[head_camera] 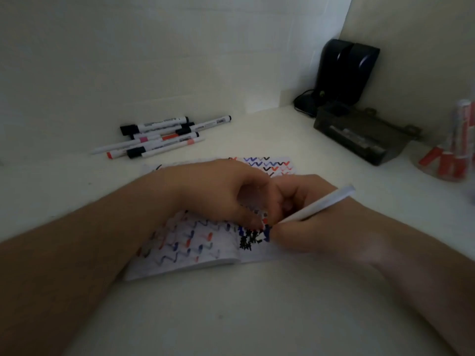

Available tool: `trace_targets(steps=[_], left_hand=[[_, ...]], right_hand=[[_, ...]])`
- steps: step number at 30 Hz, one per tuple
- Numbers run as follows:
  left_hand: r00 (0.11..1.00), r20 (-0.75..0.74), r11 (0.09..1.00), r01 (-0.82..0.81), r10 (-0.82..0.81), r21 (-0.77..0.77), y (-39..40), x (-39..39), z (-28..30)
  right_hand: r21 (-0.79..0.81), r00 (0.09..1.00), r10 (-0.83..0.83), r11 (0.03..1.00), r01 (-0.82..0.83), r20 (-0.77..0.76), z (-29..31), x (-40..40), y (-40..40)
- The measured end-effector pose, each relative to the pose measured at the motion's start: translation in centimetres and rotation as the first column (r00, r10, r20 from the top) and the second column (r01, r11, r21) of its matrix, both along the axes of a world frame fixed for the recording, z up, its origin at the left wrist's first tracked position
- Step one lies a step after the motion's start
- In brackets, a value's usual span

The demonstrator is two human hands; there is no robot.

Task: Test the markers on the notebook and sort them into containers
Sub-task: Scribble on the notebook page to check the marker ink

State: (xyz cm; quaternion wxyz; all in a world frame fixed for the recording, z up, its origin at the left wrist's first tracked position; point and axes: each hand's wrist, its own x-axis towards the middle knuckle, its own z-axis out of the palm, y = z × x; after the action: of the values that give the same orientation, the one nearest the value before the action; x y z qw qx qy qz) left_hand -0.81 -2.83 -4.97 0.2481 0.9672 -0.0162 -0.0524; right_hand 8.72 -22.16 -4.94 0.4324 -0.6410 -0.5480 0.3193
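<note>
An open notebook (195,253) lies on the white desk, its pages covered in red, blue and black zigzag marks. My right hand (308,222) grips a white marker (316,205) with its blue tip down on the page. My left hand (223,194) rests on the notebook with curled fingers; whether it holds a cap is unclear. A loose pile of several capped markers (159,136) lies at the back left. A dark tray (359,136) with markers in it sits at the back right. A clear container (452,155) at the right edge holds red-capped markers.
Two black speakers (347,70) with a cable stand in the back right corner behind the tray. White walls close the desk at the back and right. Bare desk surface (244,317) stretches in front of the notebook.
</note>
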Motion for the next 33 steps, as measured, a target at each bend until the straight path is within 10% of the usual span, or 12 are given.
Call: trace_targets(steps=[33], left_hand=[[1.0,-0.015,0.999,0.012,-0.012,-0.042,-0.02,0.02,0.11]], right_hand=[[-0.046,0.991,-0.115,0.992,0.118,0.062,-0.45,-0.74,0.36]])
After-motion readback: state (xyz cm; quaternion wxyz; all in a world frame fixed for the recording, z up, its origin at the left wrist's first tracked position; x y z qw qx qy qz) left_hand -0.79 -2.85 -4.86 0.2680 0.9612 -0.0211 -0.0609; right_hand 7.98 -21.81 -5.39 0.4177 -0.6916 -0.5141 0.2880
